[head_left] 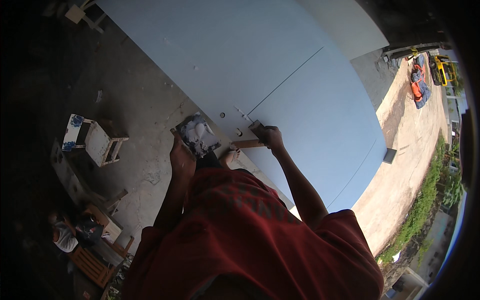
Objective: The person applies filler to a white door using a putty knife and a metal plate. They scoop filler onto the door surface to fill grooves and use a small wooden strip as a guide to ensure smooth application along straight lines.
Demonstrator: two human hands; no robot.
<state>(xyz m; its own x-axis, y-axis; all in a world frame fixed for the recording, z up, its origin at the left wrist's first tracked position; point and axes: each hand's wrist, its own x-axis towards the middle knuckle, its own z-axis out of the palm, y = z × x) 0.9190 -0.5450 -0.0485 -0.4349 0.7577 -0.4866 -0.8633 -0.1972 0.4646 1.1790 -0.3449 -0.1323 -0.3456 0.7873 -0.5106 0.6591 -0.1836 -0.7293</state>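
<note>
A large light blue panel spreads before me, with a thin dark line and two holes near its close edge. My right hand is closed on the handle of a putty knife, whose blade is at the panel beside a white smear. The smear lies at the near end of the dark line. In my left hand is a flat board, gripped by its edge just off the panel's left side. White putty is heaped on the board.
A paint-stained stool stands on the concrete floor at left. Wooden furniture sits lower left. Under the panel's near edge are a wooden bar and my bare foot. A dark block juts out beyond the right edge.
</note>
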